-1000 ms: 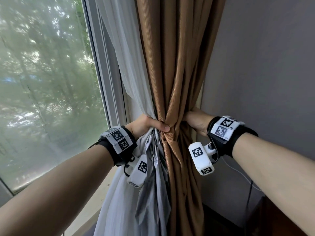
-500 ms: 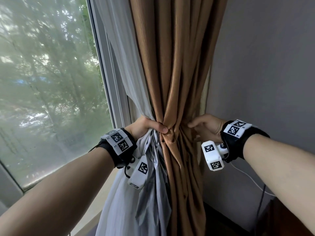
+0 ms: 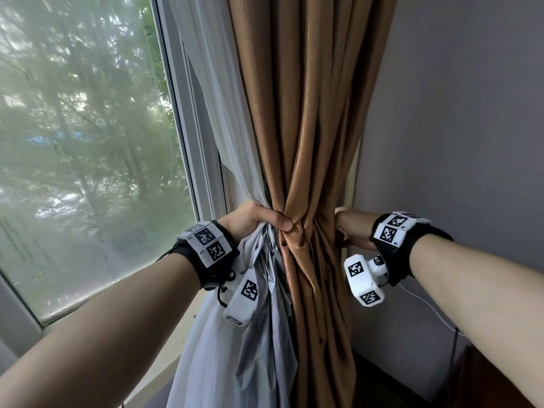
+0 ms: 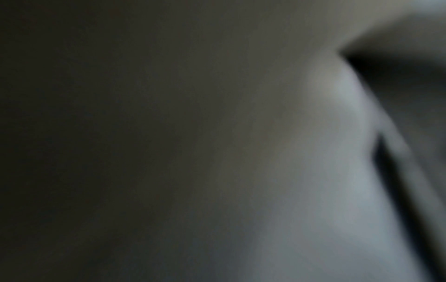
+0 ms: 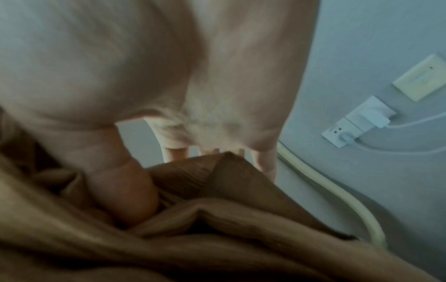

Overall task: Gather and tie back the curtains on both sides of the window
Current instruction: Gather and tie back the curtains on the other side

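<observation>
A brown ribbed curtain point(image 3: 309, 113), a white sheer curtain point(image 3: 217, 83) and a grey lining point(image 3: 265, 334) hang bunched together right of the window. My left hand point(image 3: 259, 220) grips the bunch at its waist, thumb across the front. My right hand point(image 3: 351, 228) reaches past the bunch's right edge toward the wall, fingers hidden there. In the right wrist view my right hand point(image 5: 169, 171) has straight fingers point(image 5: 173, 150) and its thumb lies on the brown folds point(image 5: 241, 219), holding nothing. The left wrist view is dark and blurred by cloth.
The window glass point(image 3: 88, 142) and its white frame point(image 3: 188, 128) fill the left. A grey wall point(image 3: 456, 113) stands right of the curtains, with a cream tube point(image 5: 337, 190) along it, a socket with a white charger point(image 5: 357, 122), and a white cable point(image 3: 426, 307). Dark furniture point(image 3: 485, 378) sits low right.
My right hand left the bunch, drew back with loose fingers, and has now gone in behind the curtain's right edge. The left hand kept its grip.
</observation>
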`<state>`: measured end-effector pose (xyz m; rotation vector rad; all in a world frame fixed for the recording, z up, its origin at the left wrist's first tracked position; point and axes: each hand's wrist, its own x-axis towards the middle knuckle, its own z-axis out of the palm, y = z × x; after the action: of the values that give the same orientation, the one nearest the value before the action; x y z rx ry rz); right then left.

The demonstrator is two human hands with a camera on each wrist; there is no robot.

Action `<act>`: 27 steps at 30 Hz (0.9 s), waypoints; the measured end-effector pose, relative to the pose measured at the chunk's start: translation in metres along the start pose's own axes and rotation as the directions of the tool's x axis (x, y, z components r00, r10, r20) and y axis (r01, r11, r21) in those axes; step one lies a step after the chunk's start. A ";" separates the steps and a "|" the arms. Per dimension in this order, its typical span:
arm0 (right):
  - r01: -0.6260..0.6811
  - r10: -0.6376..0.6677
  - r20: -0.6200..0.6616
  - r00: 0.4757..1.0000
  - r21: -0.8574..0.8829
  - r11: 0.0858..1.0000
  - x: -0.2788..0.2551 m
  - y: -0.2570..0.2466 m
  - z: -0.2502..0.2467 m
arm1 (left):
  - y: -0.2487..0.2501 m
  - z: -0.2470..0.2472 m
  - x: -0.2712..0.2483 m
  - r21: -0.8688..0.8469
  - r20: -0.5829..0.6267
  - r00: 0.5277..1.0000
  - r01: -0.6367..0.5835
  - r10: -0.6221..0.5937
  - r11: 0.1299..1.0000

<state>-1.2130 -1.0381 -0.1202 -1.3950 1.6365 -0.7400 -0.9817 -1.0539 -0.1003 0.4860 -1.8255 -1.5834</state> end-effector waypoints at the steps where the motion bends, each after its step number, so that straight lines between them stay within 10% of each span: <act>1: 0.002 -0.002 0.004 1.000 -0.038 0.999 0.000 -0.002 0.001 | 0.001 0.001 0.000 -0.002 0.008 1.000 0.009 -0.009 1.000; 11: 0.062 -0.068 -0.007 0.998 -0.318 0.946 -0.019 -0.025 -0.018 | 0.005 0.008 -0.003 0.004 0.018 1.000 0.021 -0.021 1.000; 27: 0.134 -0.155 -0.151 0.976 -0.143 0.981 -0.010 -0.021 -0.028 | 0.008 0.013 -0.008 -0.036 0.051 0.999 0.006 -0.004 0.999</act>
<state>-1.2273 -1.0350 -0.0873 -1.5976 1.7491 -0.8610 -0.9834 -1.0378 -0.0952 0.4375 -1.8318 -1.6430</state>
